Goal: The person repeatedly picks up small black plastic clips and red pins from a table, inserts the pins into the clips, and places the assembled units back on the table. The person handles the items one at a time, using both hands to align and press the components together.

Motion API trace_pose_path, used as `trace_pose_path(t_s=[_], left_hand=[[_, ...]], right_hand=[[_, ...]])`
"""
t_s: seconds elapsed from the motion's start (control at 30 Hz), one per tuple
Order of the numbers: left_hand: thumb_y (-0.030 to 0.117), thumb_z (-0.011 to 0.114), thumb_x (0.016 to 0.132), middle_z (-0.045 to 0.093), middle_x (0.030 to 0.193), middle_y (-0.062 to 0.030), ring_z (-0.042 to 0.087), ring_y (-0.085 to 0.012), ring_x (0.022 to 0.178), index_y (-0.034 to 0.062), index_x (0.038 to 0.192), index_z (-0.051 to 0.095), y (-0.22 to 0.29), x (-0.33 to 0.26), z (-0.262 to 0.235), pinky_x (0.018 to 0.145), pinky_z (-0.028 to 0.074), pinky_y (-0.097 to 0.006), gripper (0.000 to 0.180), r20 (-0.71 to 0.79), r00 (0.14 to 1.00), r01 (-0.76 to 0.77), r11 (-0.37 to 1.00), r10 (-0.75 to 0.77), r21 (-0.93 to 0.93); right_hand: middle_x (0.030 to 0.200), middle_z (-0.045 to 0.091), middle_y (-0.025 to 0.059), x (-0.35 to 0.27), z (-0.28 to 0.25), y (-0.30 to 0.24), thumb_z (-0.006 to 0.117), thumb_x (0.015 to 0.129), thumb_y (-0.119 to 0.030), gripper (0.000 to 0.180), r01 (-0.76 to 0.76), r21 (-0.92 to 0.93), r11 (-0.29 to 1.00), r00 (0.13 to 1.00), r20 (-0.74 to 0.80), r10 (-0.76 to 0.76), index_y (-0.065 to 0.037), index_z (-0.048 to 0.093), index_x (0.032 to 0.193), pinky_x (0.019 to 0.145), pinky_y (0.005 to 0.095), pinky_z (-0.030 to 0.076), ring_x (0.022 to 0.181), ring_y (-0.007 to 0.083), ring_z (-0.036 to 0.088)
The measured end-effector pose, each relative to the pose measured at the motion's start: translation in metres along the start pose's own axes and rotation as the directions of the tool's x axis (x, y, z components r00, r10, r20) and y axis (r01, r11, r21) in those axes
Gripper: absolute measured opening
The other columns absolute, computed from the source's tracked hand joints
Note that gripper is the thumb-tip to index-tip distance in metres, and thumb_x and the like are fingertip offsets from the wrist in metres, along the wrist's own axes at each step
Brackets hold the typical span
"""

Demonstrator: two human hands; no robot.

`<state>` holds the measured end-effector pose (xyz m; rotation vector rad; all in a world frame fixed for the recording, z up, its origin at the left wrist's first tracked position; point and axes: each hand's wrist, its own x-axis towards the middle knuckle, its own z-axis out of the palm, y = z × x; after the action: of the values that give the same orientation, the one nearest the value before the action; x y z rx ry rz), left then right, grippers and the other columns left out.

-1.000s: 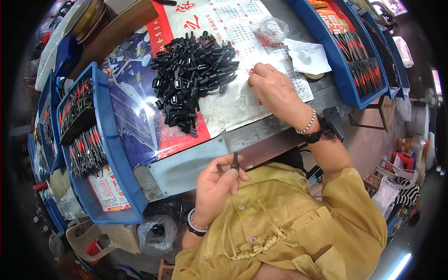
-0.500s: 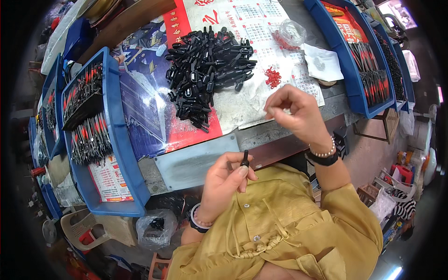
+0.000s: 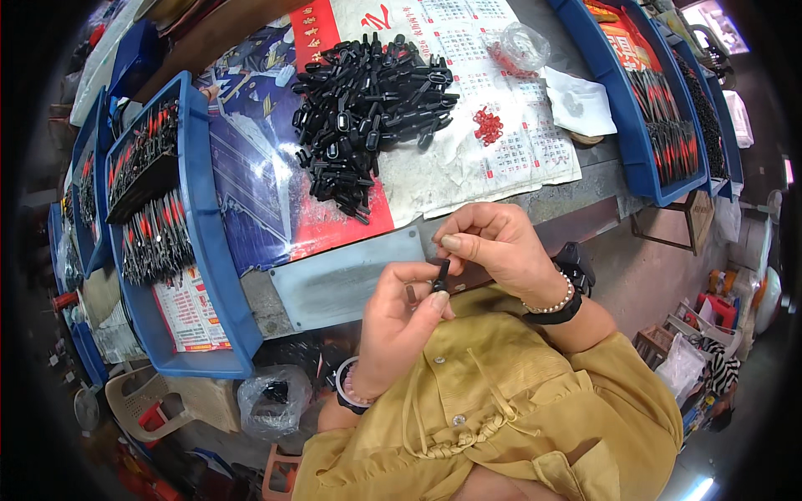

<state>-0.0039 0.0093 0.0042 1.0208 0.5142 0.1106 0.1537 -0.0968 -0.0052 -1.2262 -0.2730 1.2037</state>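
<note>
Close in front of my chest, my left hand (image 3: 394,321) pinches a small black plastic piece (image 3: 442,274), its narrow stem pointing up. My right hand (image 3: 504,255) is closed in a pinch just above that stem. Whatever sits between the right fingertips is too small to make out. Beyond my hands lies a heap of similar black plastic pieces (image 3: 359,113) on the paper-covered bench. A little pile of tiny red rings (image 3: 488,126) rests to the right of the heap.
Blue trays (image 3: 219,225) of black-and-red parts stand on the left, with another blue tray (image 3: 620,125) on the right. A clear plastic tub (image 3: 525,48) and a white paper piece (image 3: 578,100) lie at the back right. A grey plate (image 3: 347,282) lines the bench's front edge.
My right hand has come down and left from near the red rings to the black piece in my left hand. The left hand stays nearly in place, still holding it.
</note>
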Motion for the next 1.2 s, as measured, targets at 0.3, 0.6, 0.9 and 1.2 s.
trace_pose_path(t_s=[0.3, 0.6, 0.9, 1.2], left_hand=[[0.0, 0.054, 0.093, 0.06, 0.103, -0.0086, 0.058, -0.0091, 0.08, -0.001, 0.11, 0.043, -0.004, -0.005, -0.003, 0.072, 0.049, -0.025, 0.02, -0.025, 0.998, -0.06, 0.998, 0.061, 0.034], [0.0, 0.054, 0.093, 0.06, 0.097, -0.0073, 0.058, -0.0088, 0.078, -0.0011, 0.116, 0.042, -0.007, -0.01, 0.001, 0.07, 0.049, -0.024, 0.026, -0.07, 0.995, -0.076, 0.997, 0.076, 0.002], [0.004, 0.053, 0.092, 0.056, 0.078, -0.0023, 0.053, -0.0059, 0.069, -0.0027, 0.131, 0.035, -0.013, -0.016, 0.001, 0.064, 0.043, -0.02, 0.043, -0.004, 0.989, -0.144, 0.964, 0.148, 0.222], [0.003, 0.064, 0.087, 0.064, 0.074, -0.0059, 0.058, -0.0083, 0.059, -0.0027, 0.117, 0.051, -0.011, -0.016, -0.005, 0.057, 0.047, -0.022, 0.033, 0.045, 0.937, -0.324, 0.813, 0.347, 0.484]], right_hand=[[0.09, 0.067, 0.0064, -0.008, 0.008, 0.006, 0.061, 0.092, -0.006, 0.014, -0.003, 0.075, 0.997, 1.0, 0.002, 0.002, 0.003, 0.066, 0.101, 0.07, 0.0228, 0.053, 0.076, 0.0094, 0.064], [0.095, 0.066, 0.0076, -0.017, 0.013, 0.018, 0.061, 0.09, 0.001, 0.013, 0.198, -0.018, 0.98, 0.98, 0.01, -0.198, 0.004, 0.065, 0.101, 0.073, 0.0243, 0.053, 0.084, 0.0108, 0.064], [0.094, 0.064, 0.0088, -0.02, 0.016, 0.026, 0.066, 0.083, 0.005, 0.01, 0.326, -0.023, 0.945, 0.945, 0.046, -0.325, 0.002, 0.064, 0.093, 0.075, 0.0263, 0.05, 0.087, 0.0127, 0.062], [0.088, 0.065, 0.009, -0.026, 0.013, 0.013, 0.068, 0.08, 0.005, 0.01, 0.328, -0.247, 0.912, 0.944, 0.076, -0.32, 0.001, 0.063, 0.088, 0.069, 0.0254, 0.05, 0.081, 0.0134, 0.062]])
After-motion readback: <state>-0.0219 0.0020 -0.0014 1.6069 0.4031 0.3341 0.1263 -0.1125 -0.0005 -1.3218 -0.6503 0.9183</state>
